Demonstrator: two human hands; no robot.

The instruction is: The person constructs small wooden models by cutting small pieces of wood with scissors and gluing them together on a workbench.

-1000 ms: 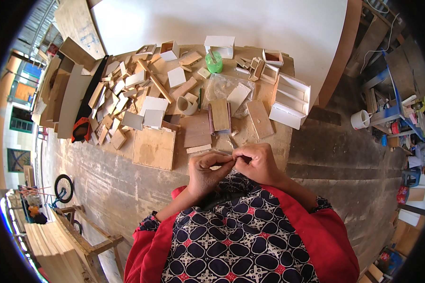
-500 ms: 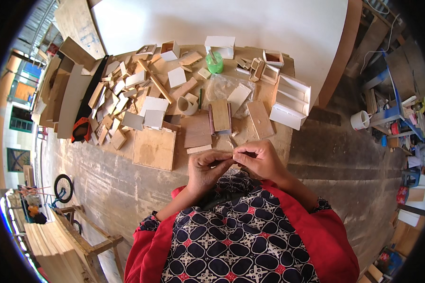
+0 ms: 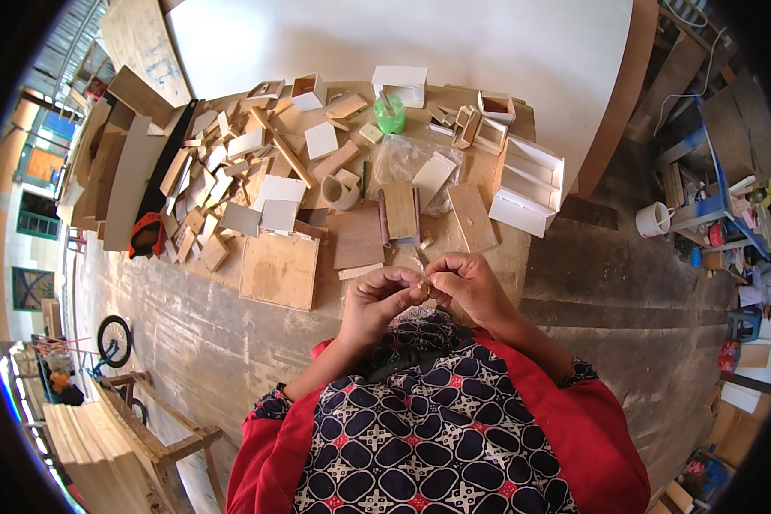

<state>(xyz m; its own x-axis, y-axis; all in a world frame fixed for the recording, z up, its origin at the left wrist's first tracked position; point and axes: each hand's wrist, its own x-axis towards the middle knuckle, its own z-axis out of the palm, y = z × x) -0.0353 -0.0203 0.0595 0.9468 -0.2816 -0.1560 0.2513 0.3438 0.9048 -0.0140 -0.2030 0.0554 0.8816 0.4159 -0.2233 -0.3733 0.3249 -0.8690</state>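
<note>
My left hand (image 3: 380, 299) and my right hand (image 3: 468, 287) meet fingertip to fingertip in front of my body, just off the near edge of the table. Both are closed in a pinch. Whatever sits between the fingertips is too small to make out. Just beyond them on the table lie a brown wood panel (image 3: 356, 239) and a small wooden block piece (image 3: 400, 212) set between two thin dark red strips. A pale narrow strip (image 3: 361, 271) rests by the table edge near my left hand, and a flat wooden board (image 3: 472, 217) lies past my right hand.
A heap of wood offcuts (image 3: 199, 193) covers the table's left side, beside an orange-handled saw (image 3: 146, 235). A green container (image 3: 390, 114) stands at the back. A white compartmented box (image 3: 527, 184) sits at the right edge. A square wooden board (image 3: 279, 272) overhangs the front edge.
My fingertips have shifted slightly. The left fingers are turned a little more upward, and the right hand has moved very slightly to the right.
</note>
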